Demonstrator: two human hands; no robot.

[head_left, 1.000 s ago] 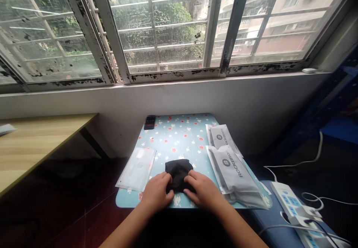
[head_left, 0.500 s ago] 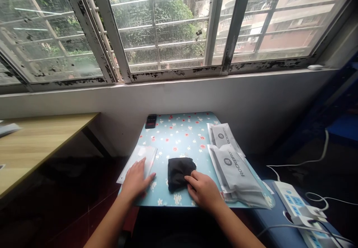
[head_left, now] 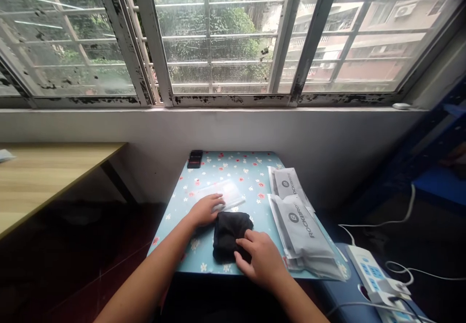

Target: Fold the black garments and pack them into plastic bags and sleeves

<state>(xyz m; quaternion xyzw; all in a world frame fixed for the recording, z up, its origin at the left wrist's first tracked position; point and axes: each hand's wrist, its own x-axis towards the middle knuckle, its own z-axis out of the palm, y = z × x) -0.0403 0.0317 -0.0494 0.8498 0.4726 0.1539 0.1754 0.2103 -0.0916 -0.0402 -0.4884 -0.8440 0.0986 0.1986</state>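
Sliding inward from the left edge, a flat, translucent plastic pouch (head_left: 231,194) has come to mid-table, beyond a folded, matte black cloth bundle (head_left: 226,238). From my feed, the left hand (head_left: 206,210) lies across the pouch's near side; I cannot tell whether its grip pinches the film or merely presses it. I see the right hand's (head_left: 261,257) grip released, loosely curled, thumb and forefinger apart, touching the bundle's right side. That soft, roughly square bundle sits near the middle of the front edge of the light-blue, flower-patterned table (head_left: 233,167) with rounded corners. Frosted grey, black-lettered plastic bags (head_left: 306,228) overlap along the right edge; a dark, pixelated block (head_left: 195,159) occupies the far-left corner.
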